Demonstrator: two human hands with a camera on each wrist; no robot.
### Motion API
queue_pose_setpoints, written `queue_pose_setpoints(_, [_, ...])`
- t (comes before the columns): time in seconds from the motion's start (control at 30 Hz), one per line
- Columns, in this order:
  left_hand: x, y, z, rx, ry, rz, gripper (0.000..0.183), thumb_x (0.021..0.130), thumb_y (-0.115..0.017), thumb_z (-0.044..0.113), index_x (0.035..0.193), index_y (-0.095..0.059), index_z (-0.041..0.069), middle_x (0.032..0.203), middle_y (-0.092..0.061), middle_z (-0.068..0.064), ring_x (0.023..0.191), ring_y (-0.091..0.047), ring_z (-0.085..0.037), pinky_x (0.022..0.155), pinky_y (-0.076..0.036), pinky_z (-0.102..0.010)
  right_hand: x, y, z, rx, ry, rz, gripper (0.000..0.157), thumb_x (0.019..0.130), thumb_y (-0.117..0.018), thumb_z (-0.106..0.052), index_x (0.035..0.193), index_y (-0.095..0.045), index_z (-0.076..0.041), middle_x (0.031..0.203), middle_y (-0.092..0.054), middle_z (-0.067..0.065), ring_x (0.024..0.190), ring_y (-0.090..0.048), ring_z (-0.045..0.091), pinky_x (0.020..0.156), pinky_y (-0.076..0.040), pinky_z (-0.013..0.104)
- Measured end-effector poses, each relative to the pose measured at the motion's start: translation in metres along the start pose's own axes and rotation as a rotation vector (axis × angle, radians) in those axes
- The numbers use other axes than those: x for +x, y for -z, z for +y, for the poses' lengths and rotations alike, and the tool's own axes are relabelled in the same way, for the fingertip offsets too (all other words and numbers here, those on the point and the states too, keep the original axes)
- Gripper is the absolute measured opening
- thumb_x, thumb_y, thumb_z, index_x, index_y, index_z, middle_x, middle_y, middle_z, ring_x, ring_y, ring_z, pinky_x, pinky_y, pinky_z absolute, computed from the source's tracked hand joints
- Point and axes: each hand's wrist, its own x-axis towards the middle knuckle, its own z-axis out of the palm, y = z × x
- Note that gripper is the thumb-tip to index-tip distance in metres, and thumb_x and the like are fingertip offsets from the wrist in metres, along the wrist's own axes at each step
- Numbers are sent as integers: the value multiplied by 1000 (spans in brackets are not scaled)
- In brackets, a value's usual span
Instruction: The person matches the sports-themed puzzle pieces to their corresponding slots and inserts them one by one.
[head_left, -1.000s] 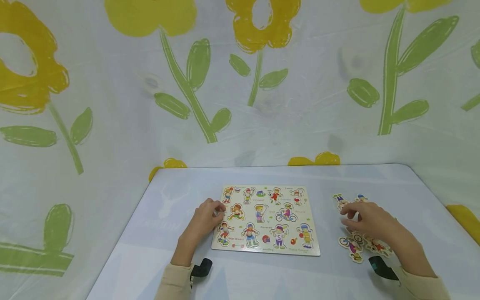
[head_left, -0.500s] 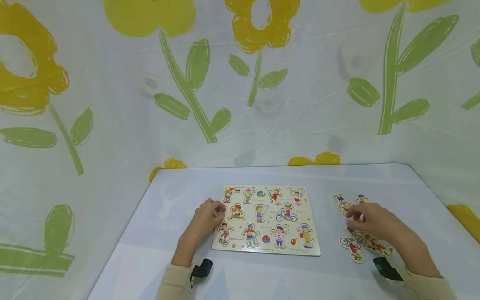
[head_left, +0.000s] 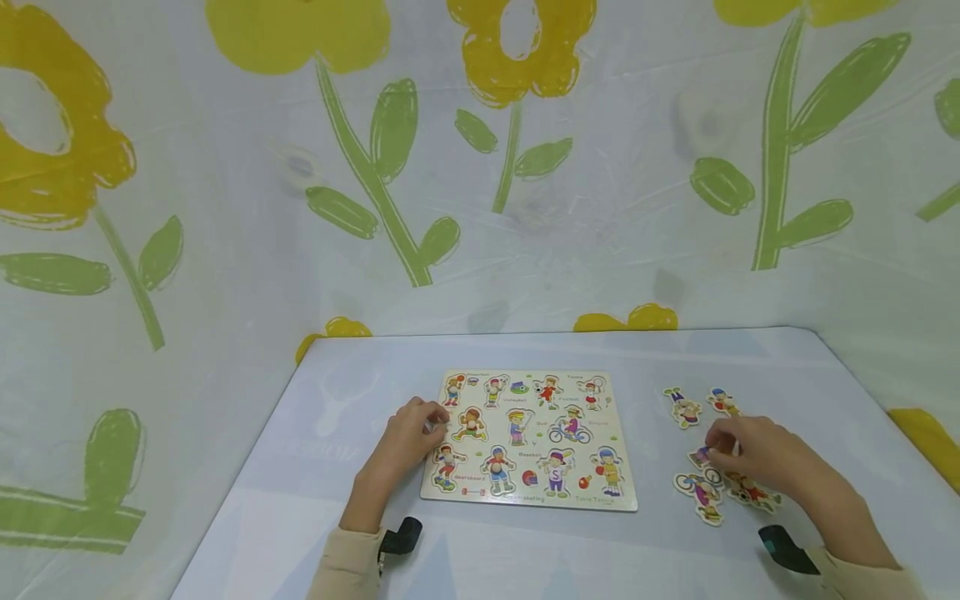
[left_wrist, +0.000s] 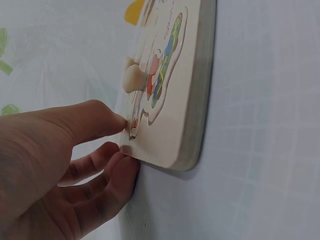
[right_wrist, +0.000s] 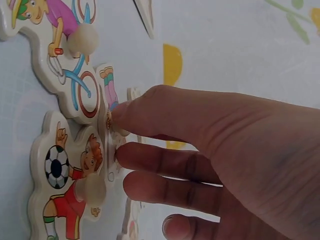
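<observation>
Head view: puzzle board lies flat mid-table, rows of little sports figures facing up. Left hand is at the board's left edge, thumb and fingers bent toward it. Right hand sits over a loose cluster of wooden pieces right of the board, well apart from it. In the cluster: upside-down figure piece at the far left, blue-capped piece beside it, purple-topped piece at the right fingertips, bicycle piece nearest the camera, football piece next to that, partly under the hand. Both sleeves are beige, dark devices at the wrists. Table is pale; flowered cloth stands behind it.

Left wrist view: left hand pinches the board's edge, thumb on the upper face, bent fingers against the side. Wooden knob sticks up just past the thumb.

Right wrist view: right thumb and index are bent around a knob on a piece with a printed figure's legs, thumb touching. Can't tell if the index closes on it; other fingers curl below. Bicycle and football pieces lie just beside, each with its own round knob.
</observation>
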Motion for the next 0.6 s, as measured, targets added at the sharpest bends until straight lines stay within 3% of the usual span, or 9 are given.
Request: queue_pose_setpoints(0.6, [1, -2, -2, -1, 12, 4, 8, 86, -69, 14, 94, -70, 15, 89, -60, 1, 75, -52, -10, 69, -42, -27, 1, -7, 0, 3, 40, 47, 10, 84, -72, -17, 93, -68, -14, 80, -61, -5, 74, -51, 12, 63, -45, 25])
